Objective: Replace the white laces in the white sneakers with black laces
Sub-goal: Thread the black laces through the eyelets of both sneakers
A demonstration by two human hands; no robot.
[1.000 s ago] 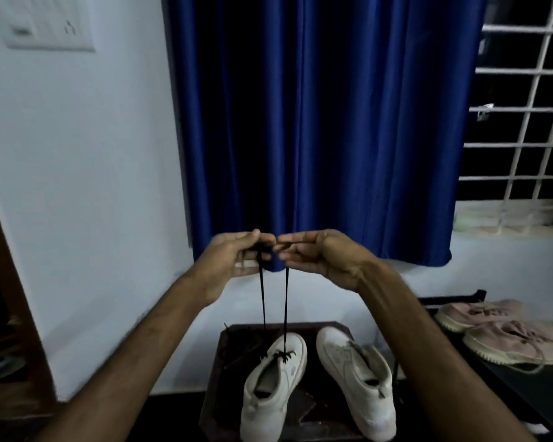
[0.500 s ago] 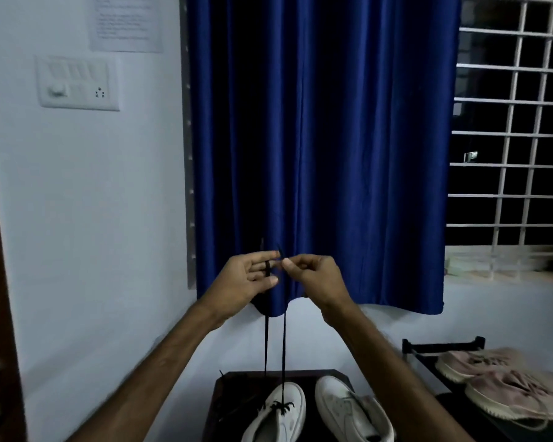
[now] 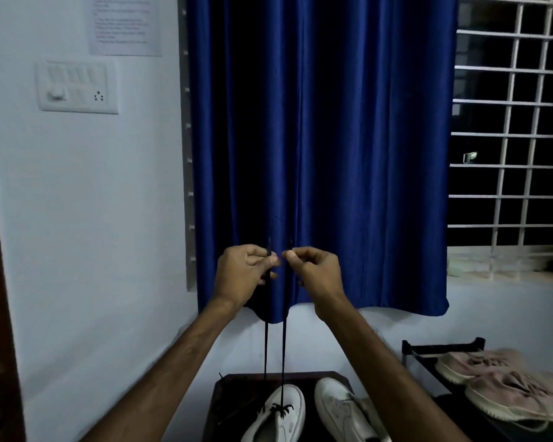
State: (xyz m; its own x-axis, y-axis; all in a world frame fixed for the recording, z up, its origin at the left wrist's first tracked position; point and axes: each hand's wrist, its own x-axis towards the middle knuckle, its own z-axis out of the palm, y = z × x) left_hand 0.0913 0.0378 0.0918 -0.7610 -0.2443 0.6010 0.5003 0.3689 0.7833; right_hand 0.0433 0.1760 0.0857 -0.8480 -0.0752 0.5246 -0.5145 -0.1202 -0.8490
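Centrally, the left hand point(image 3: 243, 275) and the right hand point(image 3: 313, 272) were held up side by side. Each pinched one end of the black lace point(image 3: 282, 346) between thumb and curled fingers, with the tips projecting just above the fingers. Both strands hung taut and nearly parallel down to the laced sneaker point(image 3: 281, 416) at lower centre, meeting a black crossing on its upper. Just right of it lay the second white sneaker point(image 3: 342, 413); both rested on a dark table point(image 3: 224, 397) at the bottom edge. At lower right, pink shoes point(image 3: 508, 390) sat on a black rack point(image 3: 441, 347). Behind, a blue curtain point(image 3: 332, 138) filled the upper centre, with a switch panel point(image 3: 77, 87) at upper left and a window grille point(image 3: 511, 122) at upper right.
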